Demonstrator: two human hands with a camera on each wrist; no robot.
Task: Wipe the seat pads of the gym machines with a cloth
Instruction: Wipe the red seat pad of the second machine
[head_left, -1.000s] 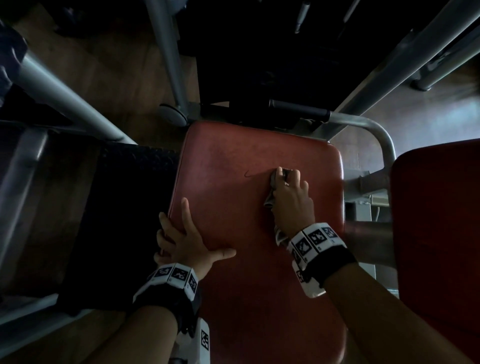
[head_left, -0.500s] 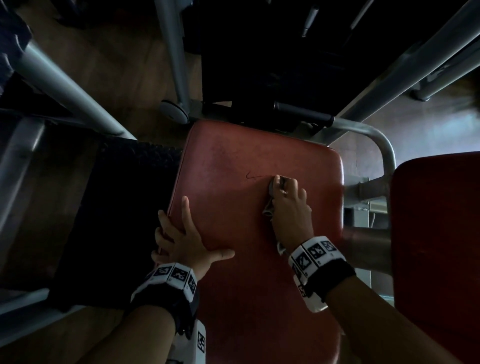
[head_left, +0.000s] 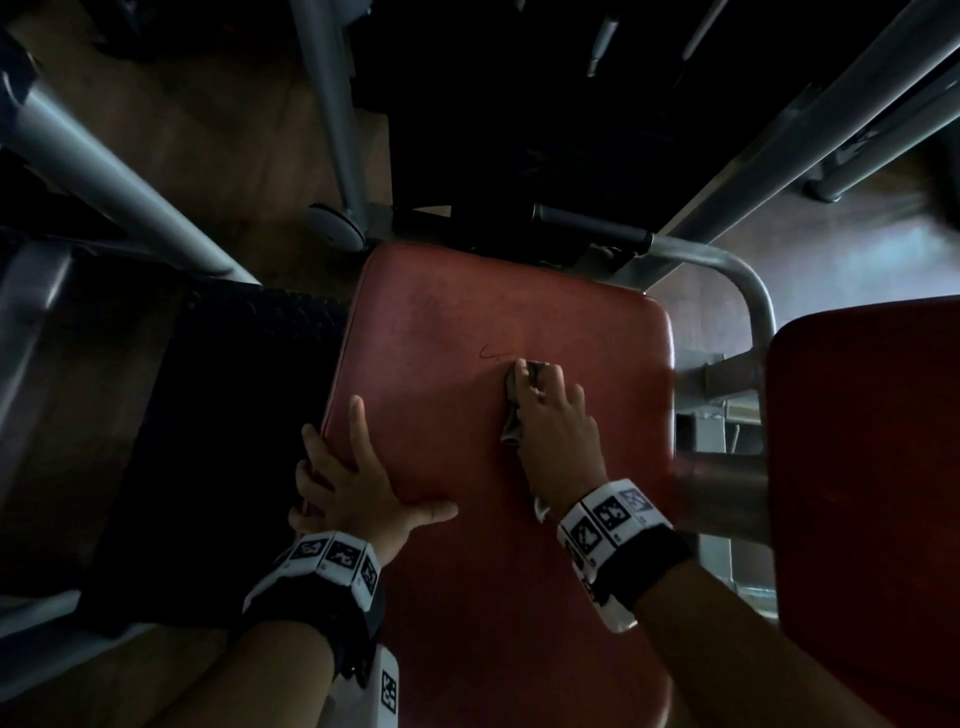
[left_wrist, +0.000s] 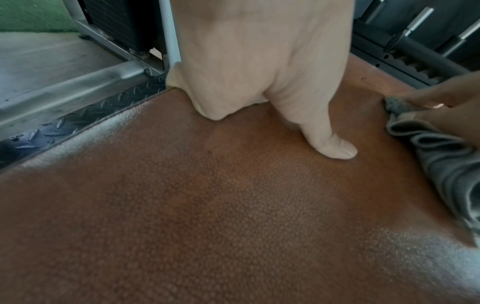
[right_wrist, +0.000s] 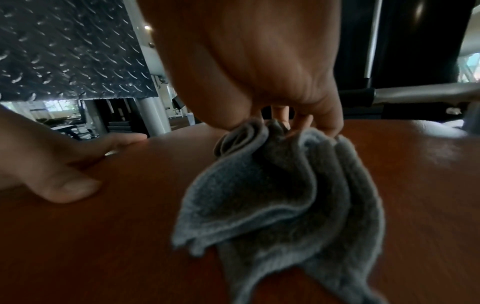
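Grey cloth on the red seat pad — wiping hold
Right hand pinches the bunched cloth against the pad; left hand rests flat at its left edge — fingers straight, thumb spread.

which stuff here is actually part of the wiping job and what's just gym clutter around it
Part of the job:
- red seat pad
- grey cloth, bunched in the right hand
- left hand, resting on the pad's left edge
- second red pad at right, untouched

Just around:
- grey frame tubes
- black tread plate
- black-gripped handle
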